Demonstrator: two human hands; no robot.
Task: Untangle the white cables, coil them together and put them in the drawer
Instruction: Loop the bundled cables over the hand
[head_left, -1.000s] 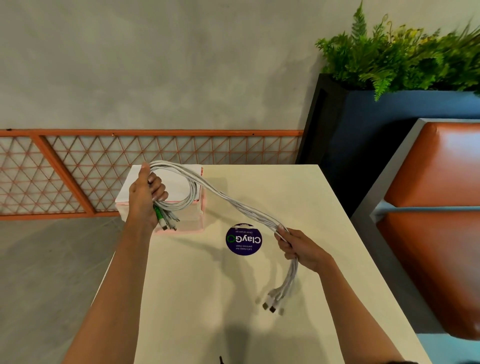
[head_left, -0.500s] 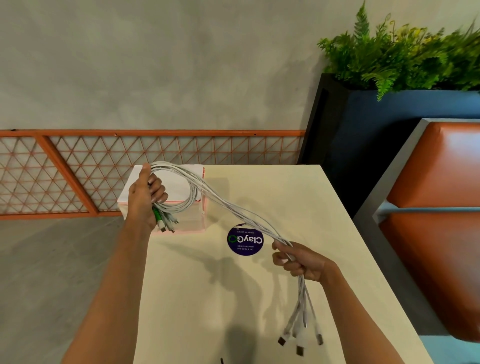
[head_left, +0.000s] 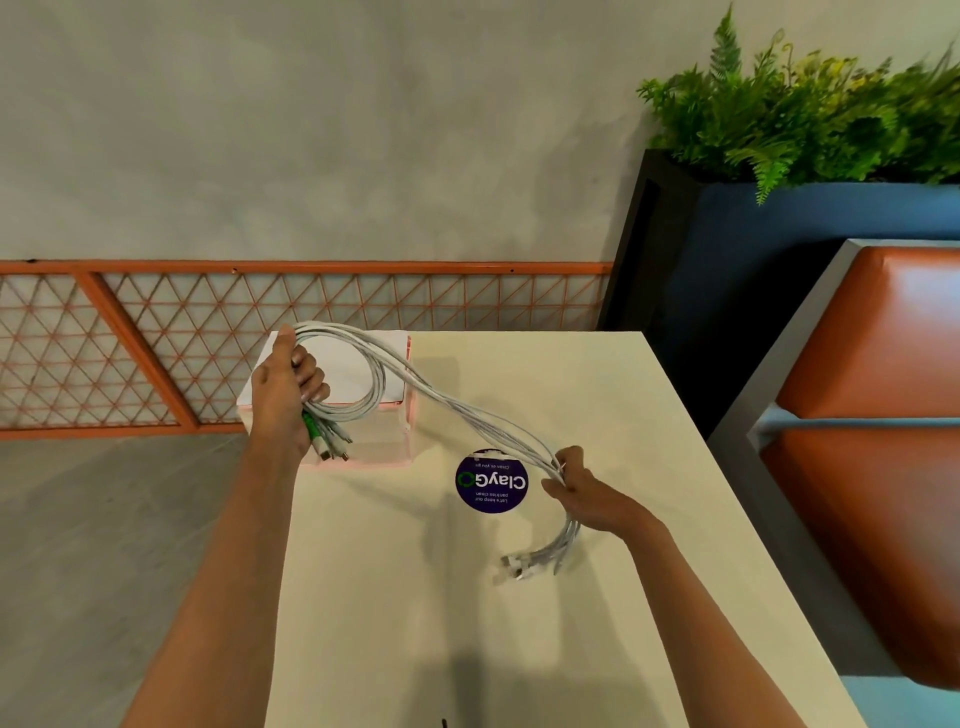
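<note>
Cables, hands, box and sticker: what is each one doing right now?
Bundle of white cables: held in the air, one loop made, not fully coiled.
Left hand: grip shut on the loop, green-tipped plugs hanging below.
Right hand: grip shut on the loose stretch, plug ends dangling past it.
White box with pink edges: on the table's far left corner; open or shut, cannot tell.
Round purple sticker: flat on the cream table.

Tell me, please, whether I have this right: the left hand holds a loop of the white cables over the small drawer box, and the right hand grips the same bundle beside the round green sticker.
Not quite: the head view shows the sticker is purple, not green. Otherwise correct: the left hand holds a loop of the white cables over the drawer box, and the right hand grips the same bundle.
</note>
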